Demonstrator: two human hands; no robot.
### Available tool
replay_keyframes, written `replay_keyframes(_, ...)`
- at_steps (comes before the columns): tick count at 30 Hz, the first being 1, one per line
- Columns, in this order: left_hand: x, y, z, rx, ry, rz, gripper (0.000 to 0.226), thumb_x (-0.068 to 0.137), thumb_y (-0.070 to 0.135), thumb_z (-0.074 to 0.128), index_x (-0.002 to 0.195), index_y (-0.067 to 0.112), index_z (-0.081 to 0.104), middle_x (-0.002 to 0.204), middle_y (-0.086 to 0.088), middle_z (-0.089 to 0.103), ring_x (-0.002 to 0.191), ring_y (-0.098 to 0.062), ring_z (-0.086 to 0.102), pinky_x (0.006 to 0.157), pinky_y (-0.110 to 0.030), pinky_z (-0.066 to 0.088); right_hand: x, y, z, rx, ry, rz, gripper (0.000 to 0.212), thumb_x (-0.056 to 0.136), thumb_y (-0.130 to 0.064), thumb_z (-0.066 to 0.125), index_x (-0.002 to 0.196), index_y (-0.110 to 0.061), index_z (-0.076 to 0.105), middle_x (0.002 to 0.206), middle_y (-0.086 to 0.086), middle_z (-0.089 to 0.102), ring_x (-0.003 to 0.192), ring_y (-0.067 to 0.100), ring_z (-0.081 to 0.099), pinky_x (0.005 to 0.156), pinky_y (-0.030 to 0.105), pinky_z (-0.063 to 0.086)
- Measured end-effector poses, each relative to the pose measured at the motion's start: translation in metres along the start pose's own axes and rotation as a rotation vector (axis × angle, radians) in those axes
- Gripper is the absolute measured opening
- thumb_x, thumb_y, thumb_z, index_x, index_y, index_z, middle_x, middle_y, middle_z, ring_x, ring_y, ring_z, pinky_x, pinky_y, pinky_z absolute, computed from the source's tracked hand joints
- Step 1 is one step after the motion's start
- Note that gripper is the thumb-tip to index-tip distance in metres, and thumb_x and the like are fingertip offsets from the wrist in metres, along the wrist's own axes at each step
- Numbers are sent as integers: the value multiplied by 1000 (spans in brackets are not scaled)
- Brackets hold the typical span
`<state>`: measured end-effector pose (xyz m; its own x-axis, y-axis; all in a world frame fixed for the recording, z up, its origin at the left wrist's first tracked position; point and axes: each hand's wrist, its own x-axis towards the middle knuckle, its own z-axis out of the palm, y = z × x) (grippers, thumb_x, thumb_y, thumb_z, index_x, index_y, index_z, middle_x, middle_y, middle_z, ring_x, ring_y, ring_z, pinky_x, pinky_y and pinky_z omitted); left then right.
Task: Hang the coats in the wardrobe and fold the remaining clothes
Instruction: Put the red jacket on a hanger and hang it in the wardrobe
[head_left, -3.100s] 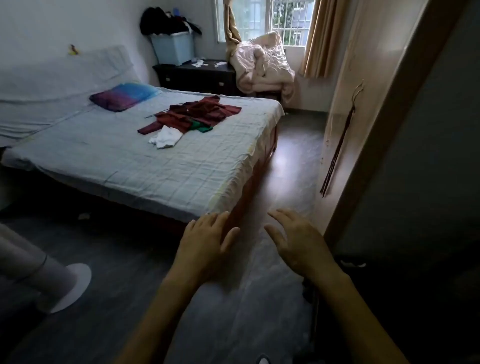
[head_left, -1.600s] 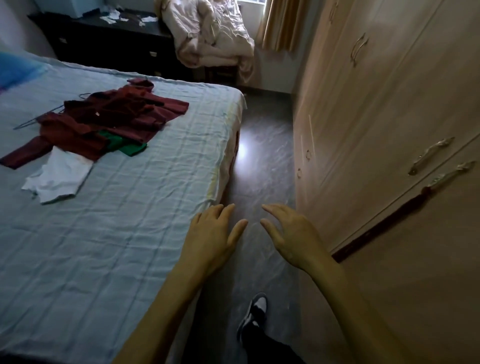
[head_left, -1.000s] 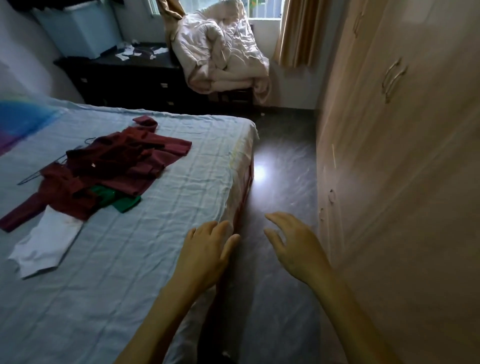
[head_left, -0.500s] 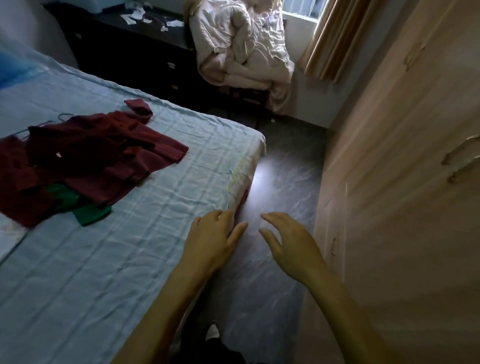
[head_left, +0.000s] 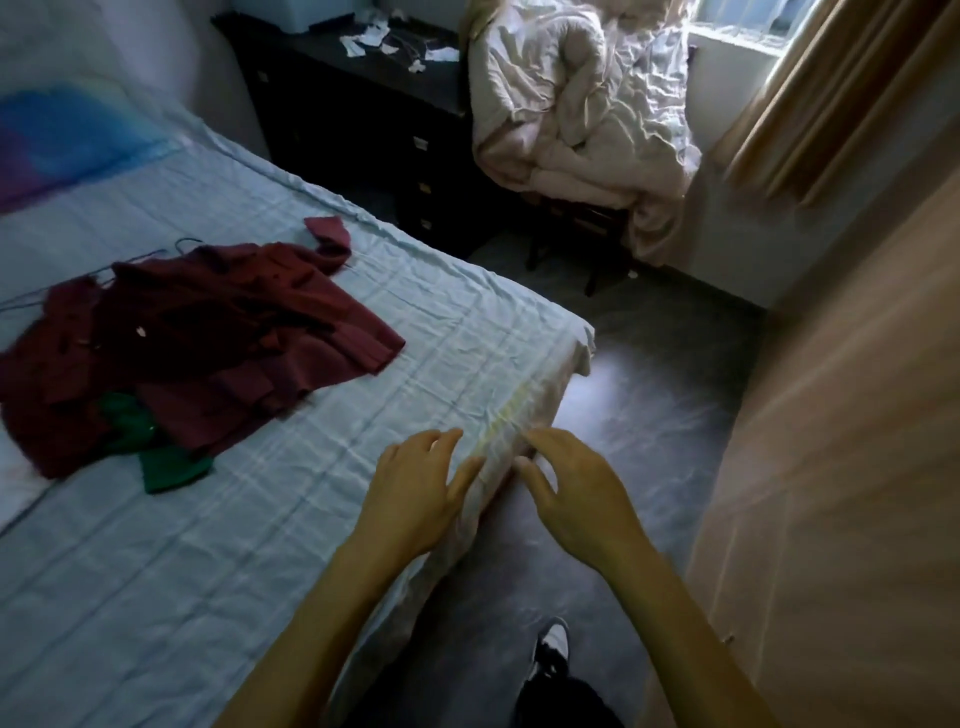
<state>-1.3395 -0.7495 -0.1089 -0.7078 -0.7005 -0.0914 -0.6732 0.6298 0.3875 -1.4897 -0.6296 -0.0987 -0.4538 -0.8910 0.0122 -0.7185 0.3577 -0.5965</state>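
Head view: both hands are empty with fingers loosely spread; the left hand (head_left: 415, 493) hovers over the bed (head_left: 467, 322) edge and the right hand (head_left: 576, 493) over the floor just beside it. The maroon coats (head_left: 208, 338) lie heaped mid-bed, well apart from both hands, overlapping a green garment (head_left: 166, 462); a wire hanger (head_left: 187, 240) shows at their far side. The wardrobe (head_left: 857, 415) stands to the right. Judgement: the coats are soft, limp and moderately heavy, best taken at the collar or shoulders, since a sleeve would drag the heap.

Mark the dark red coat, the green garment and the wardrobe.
dark red coat (head_left: 223, 332), head view, middle of the spread fabric.
green garment (head_left: 176, 467), head view, part showing below the coat.
wardrobe (head_left: 841, 426), head view, door panel on the right.
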Motion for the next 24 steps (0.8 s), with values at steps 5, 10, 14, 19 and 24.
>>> replay_keyframes(5,55,40,-10,-4,74,-166,70,89,65,16,139,23,41,140,1,48,128,-16,42,107,-34,29,80,35,-45,-1,-120,-142,39,96,-44,45,127,-24,56,132,-3,56,119,15,51,103,35,41)
replay_keyframes(10,90,53,-28,-35,144,-314,66,92,63,20,141,23,39,142,1,45,130,-15,40,110,-34,28,156,33,-70,3,-229,-285,47,93,-50,40,130,-24,54,135,-4,53,124,13,47,108,33,35)
replay_keyframes(14,112,41,-34,-53,186,-447,59,95,56,27,144,23,34,146,1,40,133,-15,35,112,-33,25,203,19,-59,-4,-307,-431,64,87,-60,27,131,-23,53,135,-3,54,125,12,47,107,26,30)
replay_keyframes(19,145,6,-37,-109,237,-548,77,87,68,13,143,21,36,146,-1,41,133,-16,37,111,-33,26,258,3,-31,-61,-384,-551,75,86,-70,19,133,-22,53,134,-2,54,124,13,48,104,23,29)
replay_keyframes(24,183,-38,-44,-216,275,-630,76,89,69,18,144,19,34,147,-2,40,134,-17,36,112,-34,25,317,-16,-11,-138,-456,-616,74,86,-70,18,132,-23,53,135,-4,53,123,11,48,99,16,26)
